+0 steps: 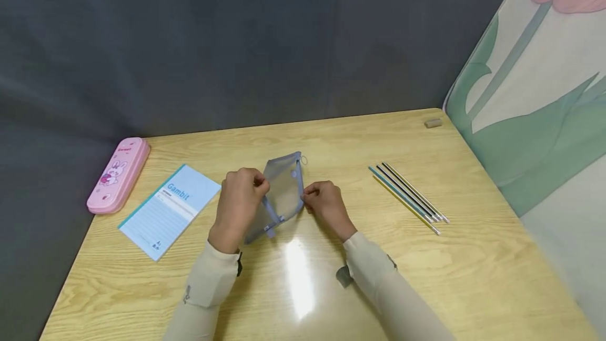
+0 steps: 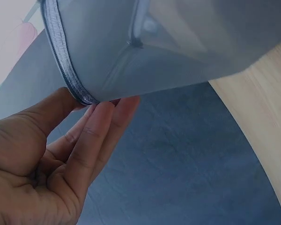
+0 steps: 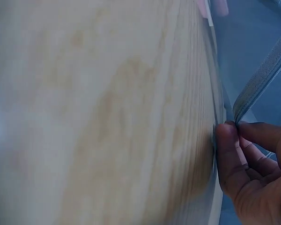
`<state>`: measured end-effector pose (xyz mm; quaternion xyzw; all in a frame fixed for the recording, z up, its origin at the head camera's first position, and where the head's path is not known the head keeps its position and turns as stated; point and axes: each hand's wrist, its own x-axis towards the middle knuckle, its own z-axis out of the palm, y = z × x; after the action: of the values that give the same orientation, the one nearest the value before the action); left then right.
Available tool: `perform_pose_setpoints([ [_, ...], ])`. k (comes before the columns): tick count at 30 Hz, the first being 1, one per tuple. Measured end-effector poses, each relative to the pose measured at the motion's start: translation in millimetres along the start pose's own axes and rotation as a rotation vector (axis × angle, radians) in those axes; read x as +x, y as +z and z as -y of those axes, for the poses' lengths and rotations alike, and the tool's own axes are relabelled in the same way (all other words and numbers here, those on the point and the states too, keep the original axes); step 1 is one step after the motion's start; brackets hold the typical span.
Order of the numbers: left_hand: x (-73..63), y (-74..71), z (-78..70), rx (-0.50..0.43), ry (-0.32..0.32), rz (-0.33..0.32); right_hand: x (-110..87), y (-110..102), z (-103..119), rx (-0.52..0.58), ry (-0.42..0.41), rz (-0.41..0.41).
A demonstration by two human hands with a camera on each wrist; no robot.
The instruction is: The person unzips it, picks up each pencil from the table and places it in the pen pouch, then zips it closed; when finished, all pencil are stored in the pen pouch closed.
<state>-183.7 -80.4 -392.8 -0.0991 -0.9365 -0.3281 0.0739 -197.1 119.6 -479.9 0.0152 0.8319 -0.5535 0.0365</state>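
Head: left hand (image 1: pixel 239 201) and right hand (image 1: pixel 327 206) pinch a translucent blue-grey zippered pouch (image 1: pixel 285 188) over pale wooden surface (image 1: pixel 478 272), between light-blue paper notebook (image 1: pixel 163 225) and slim multicoloured pencils (image 1: pixel 407 193) (loosely bunched). Left wrist: I see a zipped corner (image 2: pixel 85 95) pinched. Right wrist: zipper edge (image 3: pixel 262 77) pinched.

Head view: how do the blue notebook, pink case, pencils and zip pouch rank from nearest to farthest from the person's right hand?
1. Zip pouch: nearest, its edge pinched by the right hand.
2. Pencils: lying to that hand's right.
3. Blue notebook: to the left, past the left hand.
4. Pink case: farthest, left of the notebook.
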Motion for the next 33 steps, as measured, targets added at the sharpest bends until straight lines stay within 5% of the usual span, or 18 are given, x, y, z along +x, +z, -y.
perform_pose_setpoints([
  [33, 2.8, 9.8, 0.4, -0.016, -0.011, 0.002, 16.8, 3.8, -1.0, 0.047, 0.031, 0.024],
])
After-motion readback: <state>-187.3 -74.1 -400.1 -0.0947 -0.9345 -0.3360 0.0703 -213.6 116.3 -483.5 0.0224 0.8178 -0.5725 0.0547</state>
